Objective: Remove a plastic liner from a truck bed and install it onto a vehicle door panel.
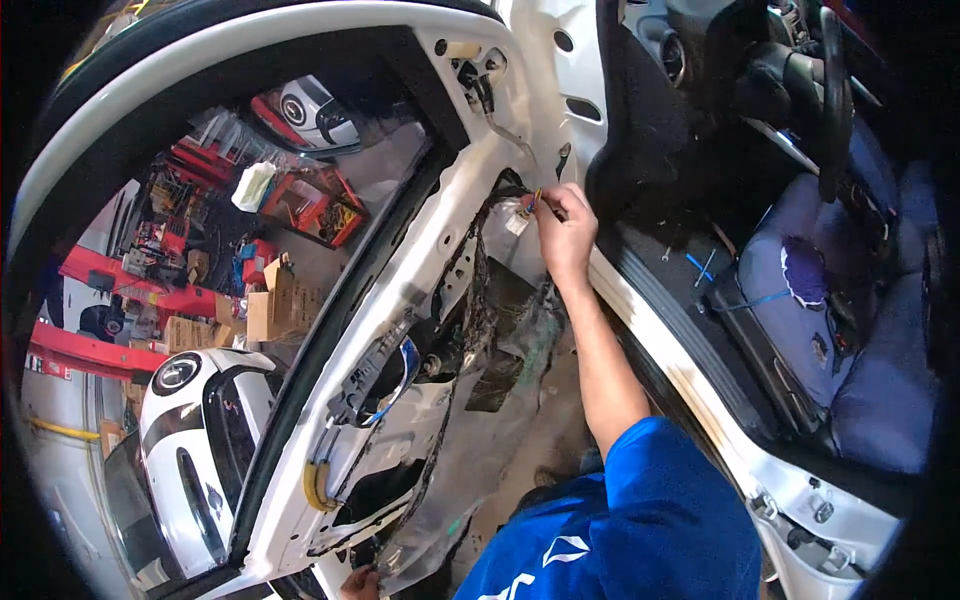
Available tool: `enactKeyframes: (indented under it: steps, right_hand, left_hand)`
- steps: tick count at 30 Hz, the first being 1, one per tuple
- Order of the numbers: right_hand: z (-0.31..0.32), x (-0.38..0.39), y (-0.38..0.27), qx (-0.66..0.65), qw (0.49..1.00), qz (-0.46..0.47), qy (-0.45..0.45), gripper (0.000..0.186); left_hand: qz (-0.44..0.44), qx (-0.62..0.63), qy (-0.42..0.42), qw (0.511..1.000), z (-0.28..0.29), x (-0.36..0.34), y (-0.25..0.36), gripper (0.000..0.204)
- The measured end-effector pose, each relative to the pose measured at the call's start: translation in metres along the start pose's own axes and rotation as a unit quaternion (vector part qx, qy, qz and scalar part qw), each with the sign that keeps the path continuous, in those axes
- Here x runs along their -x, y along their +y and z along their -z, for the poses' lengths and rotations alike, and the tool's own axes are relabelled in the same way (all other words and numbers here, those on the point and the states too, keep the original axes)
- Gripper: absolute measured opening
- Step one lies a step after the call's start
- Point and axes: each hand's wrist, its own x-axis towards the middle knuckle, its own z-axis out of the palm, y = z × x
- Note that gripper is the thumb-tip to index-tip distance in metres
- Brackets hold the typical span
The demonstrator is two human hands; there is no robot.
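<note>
A white car door (400,262) stands open in front of me, its inner metal panel bare. My right hand (567,238) is closed at the door's upper front part, pinching thin coloured wires (537,198). Just beside its fingertips is a white connector (516,224). From that area a clear plastic sheet (450,490), edged with black sealant, hangs partly peeled off the panel. At the lower end of the door, my left hand (361,583) pinches the sheet's corner; the picture's lower edge cuts off most of this hand.
Door handle cables with a yellow sleeve (318,487) run along the panel. On my right lie the door sill (680,375), a seat (790,300) and a blue-handled tool (702,266). Through the window show a white car (190,430), cardboard boxes (285,305) and a red tool cart (318,205).
</note>
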Motion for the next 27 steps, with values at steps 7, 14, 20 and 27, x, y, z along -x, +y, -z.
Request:
enactKeyframes:
  steps: [7, 14, 20, 27]
  right_hand:
    - [-0.001, 0.02, -0.009, 0.057, 0.98, 0.163, 0.096, 0.015]
    - [0.016, -0.008, 0.006, 0.067, 0.974, -0.144, -0.16, 0.021]
    - [0.029, -0.009, 0.003, -0.015, 0.988, -0.119, -0.094, 0.017]
    - [0.036, 0.029, -0.009, 0.073, 0.997, 0.018, -0.02, 0.013]
  left_hand:
    - [-0.028, -0.01, 0.033, 0.999, -0.001, 0.019, 0.015, 0.022]
    - [-0.038, -0.042, 0.01, 0.998, -0.007, 0.014, 0.041, 0.023]
    - [0.011, 0.024, -0.016, 1.0, -0.004, 0.002, 0.027, 0.02]
    - [-0.039, -0.012, 0.021, 0.999, -0.003, 0.01, 0.0, 0.019]
